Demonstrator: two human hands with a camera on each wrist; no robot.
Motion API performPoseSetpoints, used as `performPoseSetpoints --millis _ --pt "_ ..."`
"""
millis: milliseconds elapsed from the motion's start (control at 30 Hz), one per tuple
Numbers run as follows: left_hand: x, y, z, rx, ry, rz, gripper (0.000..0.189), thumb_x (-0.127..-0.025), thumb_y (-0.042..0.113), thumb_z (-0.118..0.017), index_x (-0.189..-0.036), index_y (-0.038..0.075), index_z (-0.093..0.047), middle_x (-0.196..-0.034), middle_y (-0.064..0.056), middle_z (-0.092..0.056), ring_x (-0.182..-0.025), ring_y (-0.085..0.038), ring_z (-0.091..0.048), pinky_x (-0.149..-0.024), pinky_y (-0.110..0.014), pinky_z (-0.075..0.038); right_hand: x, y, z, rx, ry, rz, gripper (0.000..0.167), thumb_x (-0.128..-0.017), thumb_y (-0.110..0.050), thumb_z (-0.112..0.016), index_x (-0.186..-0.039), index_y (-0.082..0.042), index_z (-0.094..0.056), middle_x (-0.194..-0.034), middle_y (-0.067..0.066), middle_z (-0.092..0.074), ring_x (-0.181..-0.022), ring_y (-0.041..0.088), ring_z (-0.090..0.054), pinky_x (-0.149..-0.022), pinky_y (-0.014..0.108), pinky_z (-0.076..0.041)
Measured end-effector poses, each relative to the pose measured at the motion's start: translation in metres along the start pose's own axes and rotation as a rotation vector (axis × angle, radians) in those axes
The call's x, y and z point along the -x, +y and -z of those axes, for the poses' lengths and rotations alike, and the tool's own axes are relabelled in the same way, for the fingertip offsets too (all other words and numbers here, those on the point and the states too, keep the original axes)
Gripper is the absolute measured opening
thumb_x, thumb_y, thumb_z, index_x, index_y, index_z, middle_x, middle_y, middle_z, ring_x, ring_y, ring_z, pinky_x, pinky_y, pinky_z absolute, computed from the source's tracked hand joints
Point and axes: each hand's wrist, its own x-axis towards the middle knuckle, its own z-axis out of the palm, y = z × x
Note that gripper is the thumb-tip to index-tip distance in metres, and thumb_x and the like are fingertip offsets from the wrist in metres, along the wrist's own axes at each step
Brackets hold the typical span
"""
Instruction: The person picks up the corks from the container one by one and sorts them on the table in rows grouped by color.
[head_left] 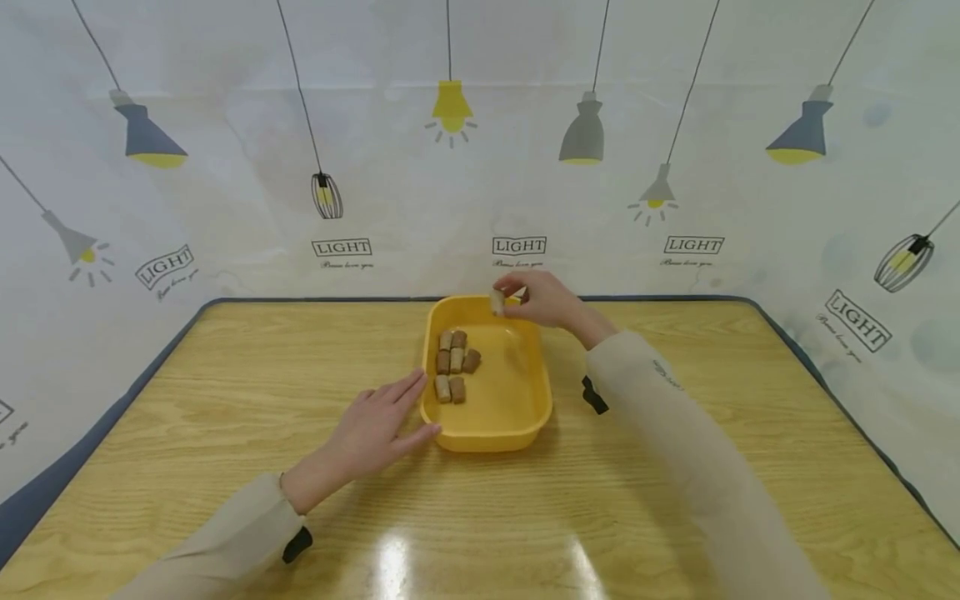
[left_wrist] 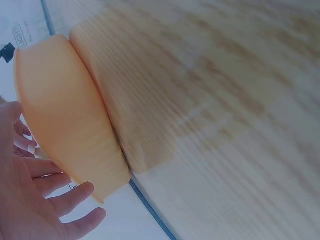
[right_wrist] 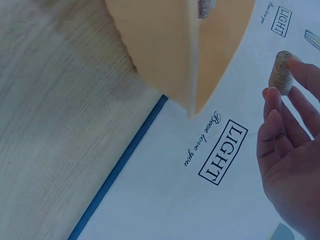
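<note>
A yellow plastic bin (head_left: 506, 408) stands on the table with several light and dark brown corks (head_left: 457, 361) grouped along its left side. My right hand (head_left: 545, 302) pinches a pale speckled cork (right_wrist: 281, 73) between thumb and fingertips, over the bin's far rim. In the right wrist view this cork is held clear of the bin's wall. At the bin's near left, my left hand (head_left: 378, 427) spreads its straight fingers, with fingertips at the outer rim. The left wrist view shows those fingers (left_wrist: 75, 197) beside the bin's outer wall, holding nothing.
The bin rests on a wood-grain table (head_left: 247, 392) with a dark blue back edge. Right behind it rises a white wall covering (head_left: 420, 225) printed with lamps and lettering. Dark straps hang at both sleeves.
</note>
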Motion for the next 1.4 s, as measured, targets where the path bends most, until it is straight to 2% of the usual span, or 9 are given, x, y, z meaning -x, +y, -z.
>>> performPoseSetpoints --millis 133,233,533,700,1000,1167,1400 --pt "0.0 0.0 0.0 0.001 0.001 0.001 0.074 -0.086 0.057 -0.04 -0.136 0.002 -0.033 -0.138 -0.012 -0.031 -0.115 -0.031 -0.041 -0.086 -0.052 -0.033 0.011 0.008 0.001 0.012 0.015 0.009 0.04 -0.081 -0.019 -0.064 -0.117 -0.003 -0.055 -0.107 0.011 -0.058 -0.083 0.022 -0.055 -0.073 0.033 -0.044" --pt "0.0 0.0 0.0 0.002 0.0 0.002 0.074 -0.086 0.057 -0.04 -0.135 0.002 -0.033 -0.138 -0.012 -0.031 -0.115 -0.031 -0.041 -0.086 -0.052 -0.034 0.019 0.013 0.004 0.013 0.027 0.026 0.04 -0.081 -0.019 -0.065 -0.117 -0.003 -0.056 -0.107 0.011 -0.058 -0.082 0.02 -0.056 -0.071 0.033 -0.045" --pt "0.001 -0.001 -0.001 0.002 0.008 0.0 0.074 -0.086 0.057 -0.04 -0.135 0.003 -0.034 -0.138 -0.012 -0.031 -0.114 -0.031 -0.042 -0.087 -0.051 -0.033 0.041 0.024 0.008 -0.028 0.05 0.051 0.038 -0.08 -0.015 -0.065 -0.115 -0.002 -0.056 -0.108 0.011 -0.058 -0.09 0.021 -0.053 -0.068 0.031 -0.045" --pt "0.001 -0.001 0.0 0.001 0.014 -0.004 0.074 -0.086 0.057 -0.04 -0.135 0.003 -0.034 -0.138 -0.012 -0.032 -0.114 -0.031 -0.042 -0.086 -0.052 -0.034 0.053 0.035 0.01 -0.035 0.054 0.033 0.039 -0.081 -0.018 -0.065 -0.116 -0.004 -0.056 -0.108 0.01 -0.058 -0.09 0.022 -0.054 -0.068 0.032 -0.045" --pt "0.002 0.0 0.002 0.003 0.023 -0.012 0.072 -0.086 0.055 -0.042 -0.136 0.003 -0.033 -0.137 -0.012 -0.033 -0.114 -0.031 -0.042 -0.086 -0.051 -0.034 0.071 0.053 0.015 -0.021 0.058 -0.007 0.041 -0.081 -0.017 -0.064 -0.118 -0.001 -0.054 -0.107 0.013 -0.058 -0.077 0.021 -0.055 -0.065 0.034 -0.045" --pt "0.002 0.0 0.002 0.008 0.019 -0.008 0.071 -0.086 0.054 -0.043 -0.136 0.003 -0.033 -0.137 -0.012 -0.033 -0.115 -0.03 -0.041 -0.086 -0.052 -0.033 0.08 0.063 0.012 -0.019 0.042 -0.052 0.044 -0.082 -0.018 -0.064 -0.12 -0.001 -0.052 -0.109 0.013 -0.057 -0.077 0.02 -0.054 -0.064 0.032 -0.045" --pt "0.002 0.001 0.002 0.006 0.015 -0.008 0.072 -0.086 0.054 -0.043 -0.136 0.004 -0.032 -0.137 -0.012 -0.033 -0.115 -0.031 -0.041 -0.086 -0.051 -0.034 0.086 0.076 0.001 -0.035 0.06 -0.037 0.043 -0.081 -0.013 -0.065 -0.119 0.003 -0.052 -0.106 0.016 -0.058 -0.074 0.02 -0.055 -0.065 0.034 -0.045"
